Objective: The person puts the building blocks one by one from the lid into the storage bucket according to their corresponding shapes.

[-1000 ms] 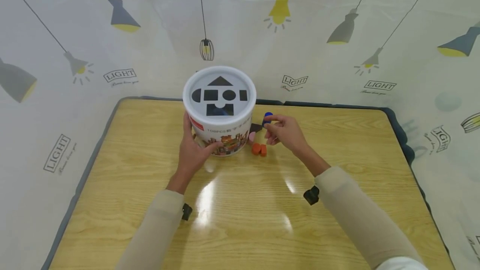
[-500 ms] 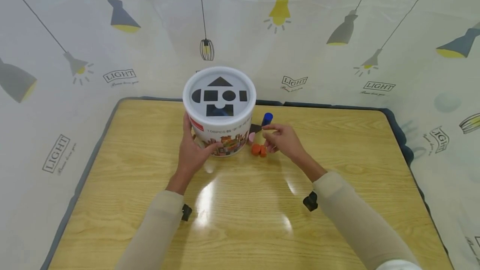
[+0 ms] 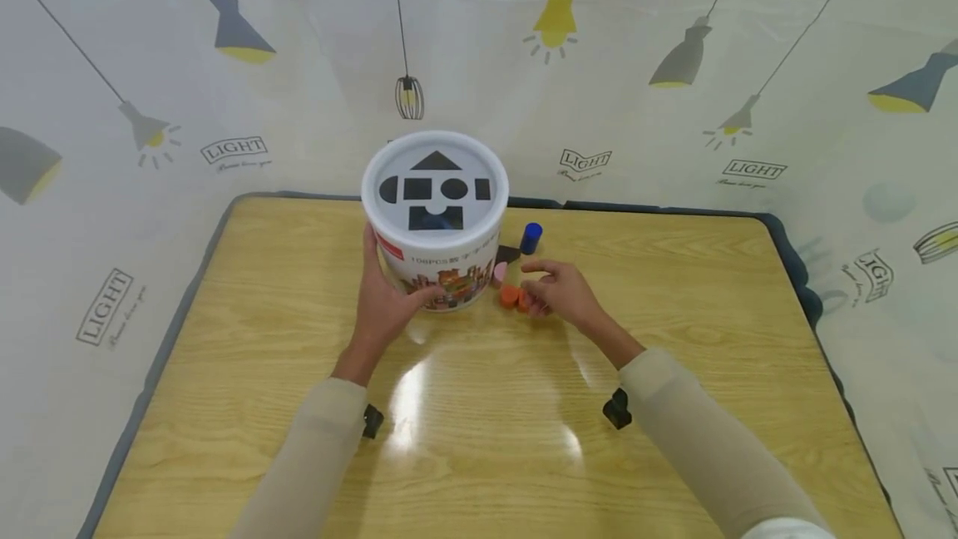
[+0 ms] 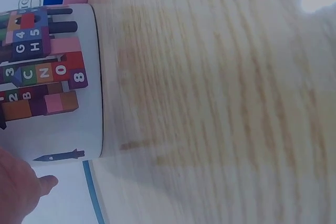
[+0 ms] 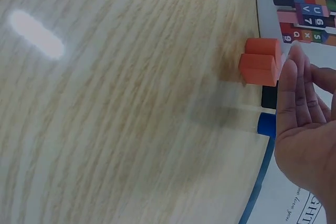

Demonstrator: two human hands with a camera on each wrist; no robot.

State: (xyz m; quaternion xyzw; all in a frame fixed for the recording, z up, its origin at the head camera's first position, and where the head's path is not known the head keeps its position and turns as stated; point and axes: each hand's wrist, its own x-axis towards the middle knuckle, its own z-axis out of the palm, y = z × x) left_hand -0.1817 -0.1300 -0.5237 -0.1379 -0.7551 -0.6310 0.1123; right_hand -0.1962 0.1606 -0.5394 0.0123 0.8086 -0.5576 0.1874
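Observation:
A white lidded bucket of toy blocks stands on the table, its lid cut with dark shaped holes. My left hand grips its left side, thumb across the printed front. My right hand is beside two orange blocks at the bucket's right, fingertips close to them; whether they touch is unclear. In the right wrist view its fingers are nearly straight and hold nothing visible. Behind these stand a blue cylinder block, a dark block and a pink block, partly hidden by the bucket.
The wooden table has a dark edge against a pale wall covering printed with lamps. Black wrist cameras sit below both cuffs. Light glares off the tabletop in front of the bucket.
My right hand has left the blue cylinder and come nearer to me, down to the orange blocks. The cylinder stays upright in place. My left hand keeps its hold on the bucket.

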